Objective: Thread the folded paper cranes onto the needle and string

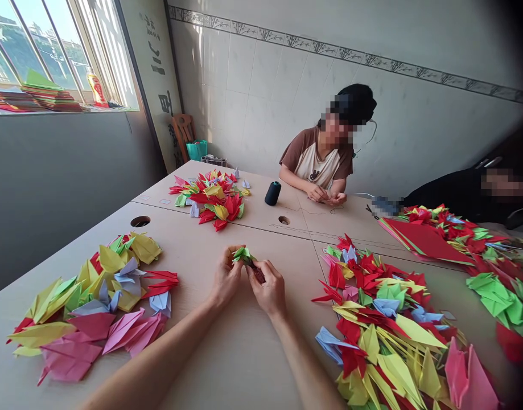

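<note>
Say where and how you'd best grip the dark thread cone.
Probably around the middle of the dark thread cone, coming from the near side: it stands on end, with its rounded body exposed and nothing touching it there.

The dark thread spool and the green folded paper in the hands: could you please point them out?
Dark thread spool point(272, 193), head view: middle of its side.
Green folded paper point(243, 254), head view: its visible folds.
</note>
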`<action>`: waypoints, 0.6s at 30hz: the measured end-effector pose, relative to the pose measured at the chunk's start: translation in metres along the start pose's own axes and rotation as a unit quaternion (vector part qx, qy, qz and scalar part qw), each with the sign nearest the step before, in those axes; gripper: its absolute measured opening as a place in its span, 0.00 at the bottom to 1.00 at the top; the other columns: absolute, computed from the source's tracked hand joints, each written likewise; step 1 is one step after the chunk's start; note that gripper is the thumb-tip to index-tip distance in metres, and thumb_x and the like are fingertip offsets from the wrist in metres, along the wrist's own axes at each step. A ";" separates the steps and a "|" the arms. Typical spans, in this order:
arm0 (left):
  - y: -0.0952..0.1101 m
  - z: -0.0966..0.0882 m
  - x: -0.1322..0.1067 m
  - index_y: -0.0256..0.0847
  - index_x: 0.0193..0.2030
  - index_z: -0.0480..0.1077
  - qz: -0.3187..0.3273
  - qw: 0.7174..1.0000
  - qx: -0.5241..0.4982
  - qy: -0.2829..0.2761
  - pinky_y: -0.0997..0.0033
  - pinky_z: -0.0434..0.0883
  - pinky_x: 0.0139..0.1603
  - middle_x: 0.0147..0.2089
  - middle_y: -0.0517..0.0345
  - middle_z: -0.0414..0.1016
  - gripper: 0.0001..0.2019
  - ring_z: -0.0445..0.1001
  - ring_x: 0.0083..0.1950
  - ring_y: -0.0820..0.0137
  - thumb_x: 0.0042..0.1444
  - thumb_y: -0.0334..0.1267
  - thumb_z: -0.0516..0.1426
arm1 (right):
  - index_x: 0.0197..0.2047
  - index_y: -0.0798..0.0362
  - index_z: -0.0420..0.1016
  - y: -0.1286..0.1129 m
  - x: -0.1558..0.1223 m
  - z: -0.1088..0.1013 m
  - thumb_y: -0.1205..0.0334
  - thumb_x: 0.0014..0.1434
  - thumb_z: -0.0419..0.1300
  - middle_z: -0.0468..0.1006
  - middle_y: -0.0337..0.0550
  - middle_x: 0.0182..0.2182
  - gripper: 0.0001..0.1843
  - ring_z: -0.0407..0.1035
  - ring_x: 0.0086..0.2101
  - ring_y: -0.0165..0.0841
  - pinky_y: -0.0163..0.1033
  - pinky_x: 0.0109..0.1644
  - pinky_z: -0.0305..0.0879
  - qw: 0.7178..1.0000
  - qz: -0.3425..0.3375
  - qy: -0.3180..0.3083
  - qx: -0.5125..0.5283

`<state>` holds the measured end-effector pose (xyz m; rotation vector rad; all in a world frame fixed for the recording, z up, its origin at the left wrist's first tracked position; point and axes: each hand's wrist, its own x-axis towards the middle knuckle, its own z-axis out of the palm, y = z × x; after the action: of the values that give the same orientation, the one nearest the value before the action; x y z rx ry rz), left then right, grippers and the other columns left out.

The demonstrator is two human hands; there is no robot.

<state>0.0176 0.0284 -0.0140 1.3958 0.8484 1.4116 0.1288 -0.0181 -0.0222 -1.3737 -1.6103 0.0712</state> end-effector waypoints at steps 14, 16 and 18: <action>-0.002 0.003 -0.003 0.39 0.40 0.67 0.009 1.000 0.003 -0.018 0.68 0.68 0.45 0.48 0.51 0.72 0.11 0.71 0.48 0.67 0.49 0.27 0.52 | 0.32 0.53 0.72 -0.002 0.001 -0.001 0.59 0.63 0.51 0.70 0.40 0.25 0.13 0.66 0.24 0.28 0.31 0.30 0.61 0.999 -0.003 -0.002 -0.045; -0.002 0.003 -0.003 0.39 0.40 0.67 0.010 1.000 0.001 -0.023 0.68 0.68 0.45 0.48 0.51 0.71 0.12 0.71 0.48 0.66 0.48 0.27 0.51 | 0.30 0.53 0.71 -0.002 0.002 -0.001 0.59 0.63 0.51 0.70 0.40 0.24 0.14 0.65 0.23 0.27 0.31 0.30 0.60 0.999 0.000 -0.001 -0.052; -0.003 0.003 -0.003 0.39 0.40 0.67 0.013 1.000 0.000 -0.024 0.67 0.68 0.45 0.48 0.50 0.71 0.12 0.71 0.48 0.66 0.49 0.26 0.51 | 0.30 0.53 0.71 -0.001 0.002 -0.001 0.59 0.63 0.51 0.70 0.40 0.24 0.14 0.65 0.23 0.27 0.30 0.30 0.60 0.999 0.005 -0.003 -0.052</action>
<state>0.0205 0.0259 -0.0171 1.4409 0.8016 1.3915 0.1285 -0.0177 -0.0198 -1.4628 -1.6321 -0.0021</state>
